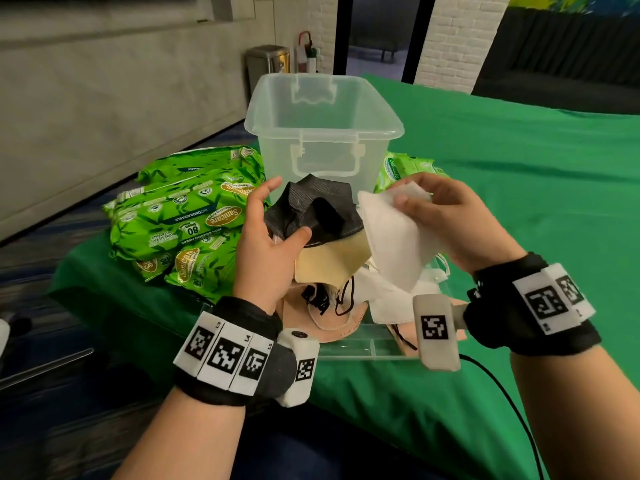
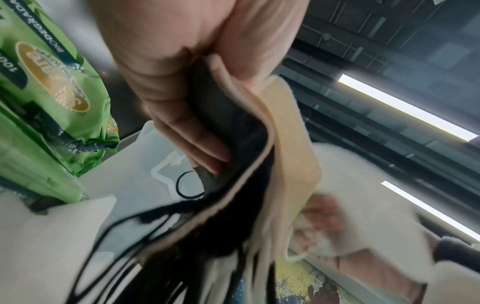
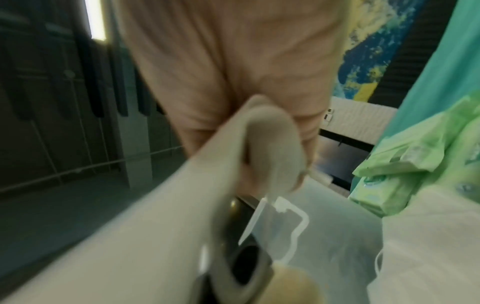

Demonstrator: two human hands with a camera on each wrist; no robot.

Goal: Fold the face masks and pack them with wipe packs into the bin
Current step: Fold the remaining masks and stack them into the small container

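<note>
Green cloth covers the table under both hands. The left hand pinches a black mask together with a cream mask, thumb on top and fingers behind; the left wrist view shows the two layers pressed between thumb and fingers, black ear loops trailing below. The right hand grips a white mask by its upper edge, held up just right of the black one. Beneath both hands lies a loose pile of masks, white and tan. Beyond the hands stands the clear bin, lid off. Green wipe packs lie left of the left hand; a paler pack sits just beyond the right hand.
</note>
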